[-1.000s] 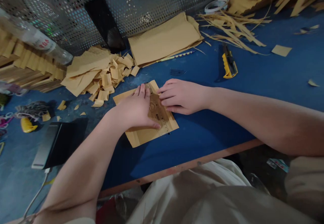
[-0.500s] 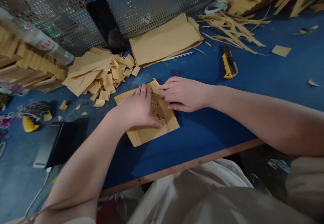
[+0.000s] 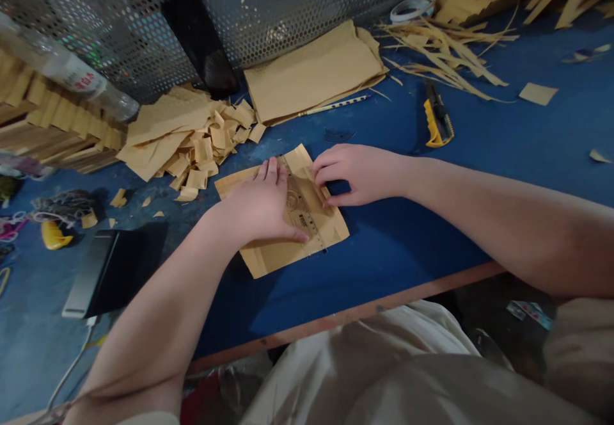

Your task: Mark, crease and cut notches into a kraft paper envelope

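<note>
A folded piece of brown kraft paper (image 3: 268, 260) lies on the blue table. Across it rests a clear plastic ruler (image 3: 307, 220) with printed markings. My left hand (image 3: 261, 204) is flat on the ruler and paper, its fingers pointing away from me and its thumb stretched toward the right, pressing both down. At the paper's right edge, my right hand (image 3: 352, 172) has its fingers bent and its thumb below them, with the edge between. The fingertips partly cover that edge.
Behind the paper lie small brown paper scraps (image 3: 204, 150), a sheet stack (image 3: 316, 70) and a pencil (image 3: 336, 105). A yellow utility knife (image 3: 436, 121) lies to the right, near paper strips (image 3: 446, 54). A phone (image 3: 201, 44) leans on the mesh; a power bank (image 3: 108, 271) sits left.
My right hand has drawn slightly right and its fingers have curled at the paper's edge. The paper's right part now reaches further out past the ruler. My left hand has stayed in place.
</note>
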Demonstrator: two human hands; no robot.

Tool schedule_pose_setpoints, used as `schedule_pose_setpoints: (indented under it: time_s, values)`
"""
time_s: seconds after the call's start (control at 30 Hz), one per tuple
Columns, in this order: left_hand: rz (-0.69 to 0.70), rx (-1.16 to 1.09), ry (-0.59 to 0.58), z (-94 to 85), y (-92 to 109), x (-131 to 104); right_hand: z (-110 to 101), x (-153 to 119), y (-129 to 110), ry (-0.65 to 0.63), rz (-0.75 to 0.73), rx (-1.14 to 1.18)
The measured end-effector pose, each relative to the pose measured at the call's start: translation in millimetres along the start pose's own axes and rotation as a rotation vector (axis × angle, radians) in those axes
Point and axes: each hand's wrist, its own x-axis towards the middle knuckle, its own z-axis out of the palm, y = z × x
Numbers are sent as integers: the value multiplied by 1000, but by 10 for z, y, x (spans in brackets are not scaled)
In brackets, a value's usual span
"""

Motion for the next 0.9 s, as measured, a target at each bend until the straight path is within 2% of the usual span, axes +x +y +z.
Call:
schedule_pose_setpoints:
  time_s: [0.23, 0.4, 0.67, 0.9]
  values:
    - [4, -5, 10, -12, 15, 1, -61, -18, 22, -77, -17, 80]
    - [51, 9, 27, 18, -28, 29, -113, -95, -5, -134, 59, 142]
    - [59, -37, 47, 10, -66, 11, -8, -60, -109, -64, 29, 145]
    - [74, -66, 43, 25, -78, 39, -24, -60, -217, -54, 27, 68]
